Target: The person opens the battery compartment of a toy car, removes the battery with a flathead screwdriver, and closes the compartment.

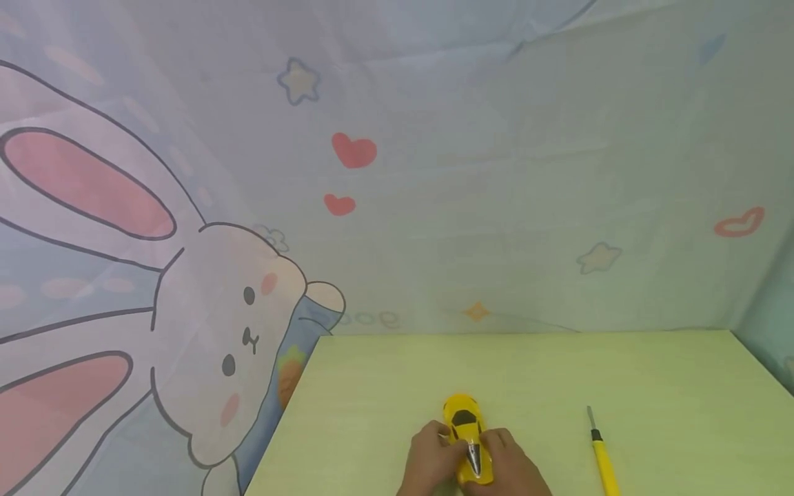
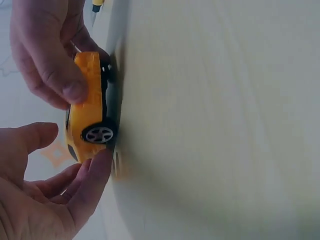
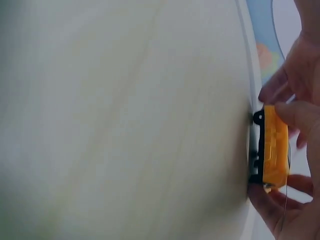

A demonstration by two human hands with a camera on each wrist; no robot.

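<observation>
A yellow toy car (image 1: pixel 460 405) with a dark window stands lengthwise between both hands, close over the table. On its near part is a shiny dark and silver piece (image 1: pixel 474 459). The right hand (image 1: pixel 510 463) grips the car, thumb on its upper side and fingers around its end in the right wrist view. At the car's other side is the left hand (image 1: pixel 429 460); in the left wrist view its fingertips touch one end, while the thumb stands off the body. A spoked wheel (image 2: pixel 99 134) shows at that end, and a bare black mount (image 3: pixel 258 117) on the underside in the right wrist view.
To the right of the hands lies a screwdriver (image 1: pixel 603 463) with a yellow handle, its metal tip pointing away. The pale table (image 1: pixel 372 372) ends at a back edge against a printed cloth (image 1: pixel 434 172) with a rabbit, hearts and stars.
</observation>
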